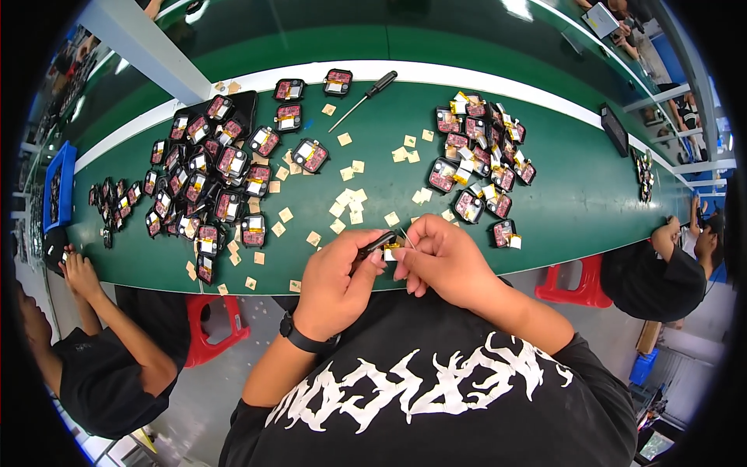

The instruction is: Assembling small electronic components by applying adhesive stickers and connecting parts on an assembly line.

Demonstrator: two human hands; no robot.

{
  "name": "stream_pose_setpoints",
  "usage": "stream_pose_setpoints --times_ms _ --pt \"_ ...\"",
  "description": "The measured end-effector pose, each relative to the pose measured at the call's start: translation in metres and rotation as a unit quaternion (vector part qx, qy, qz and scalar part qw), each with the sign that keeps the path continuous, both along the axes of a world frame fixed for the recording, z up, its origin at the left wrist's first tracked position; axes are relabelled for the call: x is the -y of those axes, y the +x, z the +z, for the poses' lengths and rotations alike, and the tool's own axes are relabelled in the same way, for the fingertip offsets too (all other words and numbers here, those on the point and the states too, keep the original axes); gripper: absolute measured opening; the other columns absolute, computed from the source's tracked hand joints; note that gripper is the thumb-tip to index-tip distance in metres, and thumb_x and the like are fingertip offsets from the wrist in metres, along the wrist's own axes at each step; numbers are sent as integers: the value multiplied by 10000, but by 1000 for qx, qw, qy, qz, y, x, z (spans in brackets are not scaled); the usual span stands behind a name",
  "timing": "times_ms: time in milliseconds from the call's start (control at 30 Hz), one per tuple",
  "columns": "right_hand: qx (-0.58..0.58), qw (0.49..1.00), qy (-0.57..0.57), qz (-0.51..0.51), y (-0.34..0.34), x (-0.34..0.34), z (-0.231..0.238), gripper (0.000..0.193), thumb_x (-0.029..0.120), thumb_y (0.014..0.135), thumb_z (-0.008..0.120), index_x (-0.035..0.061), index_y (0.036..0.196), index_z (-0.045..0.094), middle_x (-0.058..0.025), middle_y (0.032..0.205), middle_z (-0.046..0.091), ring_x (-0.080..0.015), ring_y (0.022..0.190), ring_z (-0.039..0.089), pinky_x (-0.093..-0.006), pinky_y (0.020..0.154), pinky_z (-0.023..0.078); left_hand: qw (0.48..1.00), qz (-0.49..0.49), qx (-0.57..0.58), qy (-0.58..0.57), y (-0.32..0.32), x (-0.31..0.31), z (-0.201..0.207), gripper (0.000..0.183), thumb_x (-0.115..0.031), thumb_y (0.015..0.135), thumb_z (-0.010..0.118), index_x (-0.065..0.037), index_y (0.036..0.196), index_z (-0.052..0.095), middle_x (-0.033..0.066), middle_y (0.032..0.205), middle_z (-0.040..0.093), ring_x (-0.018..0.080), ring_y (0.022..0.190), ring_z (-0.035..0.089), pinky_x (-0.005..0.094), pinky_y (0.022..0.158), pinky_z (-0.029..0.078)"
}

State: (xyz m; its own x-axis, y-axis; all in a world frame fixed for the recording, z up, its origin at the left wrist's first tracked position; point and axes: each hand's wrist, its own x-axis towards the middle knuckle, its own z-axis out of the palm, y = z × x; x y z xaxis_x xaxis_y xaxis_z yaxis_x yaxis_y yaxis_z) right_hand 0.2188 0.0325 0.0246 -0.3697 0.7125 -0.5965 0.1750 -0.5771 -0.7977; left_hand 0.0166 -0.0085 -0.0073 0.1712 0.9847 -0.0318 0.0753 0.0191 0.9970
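Observation:
Near the table's front edge, my left hand (pixel 340 268) grips a small black electronic device housing (pixel 377 244) between thumb and fingers. A yellow-and-white tab (pixel 392 253) shows at the housing's right side. My right hand (pixel 447 257) is closed close beside it, thumb and forefinger pinched on a thin pale sliver (pixel 409 240). Whether that sliver is a tool tip or a strip, I cannot tell. The housing's inside is mostly hidden by my fingers.
Similar open housings with red boards lie in a large left pile (pixel 198 175) and a right pile (pixel 482 148). Small beige squares (pixel 350 198) are scattered between. A screwdriver (pixel 364 100) lies at the back. Red stools (pixel 576 284) and seated people flank me.

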Motion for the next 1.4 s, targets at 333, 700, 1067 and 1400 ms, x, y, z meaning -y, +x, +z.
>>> stream_pose_setpoints --times_ms 333,700,1067,1400 --pt "-27 999 -8 -33 -4 5 -3 177 123 1017 675 62 1018 509 -48 764 688 -78 578 602 -234 491 460 997 22 63 -39 -2 2 -6 212 32 1026 566 56 1236 587 109 1047 691 142 851 703 275 746 588" --pt "-19 996 84 -16 -3 14 -9 189 110 1035 661 67 1026 478 -45 810 686 -57 615 599 -211 519 459 983 30 112 -142 -6 -4 13 357 21 1010 546 74 1355 620 107 937 715 139 744 714 268 679 592" --pt "-19 996 87 6 -2 12 -1 177 94 1027 655 42 1026 486 -65 838 698 -71 668 619 -238 587 478 986 47 100 -125 -1 -1 9 355 18 1026 549 83 1372 593 133 1021 698 176 831 743 268 737 604" --pt "-28 999 18 22 -4 2 -4 145 45 1038 614 36 1054 471 -101 878 719 -107 666 671 -244 583 557 990 30 -97 100 1 6 -2 365 63 949 581 24 1305 650 152 1001 707 220 797 729 322 713 578"
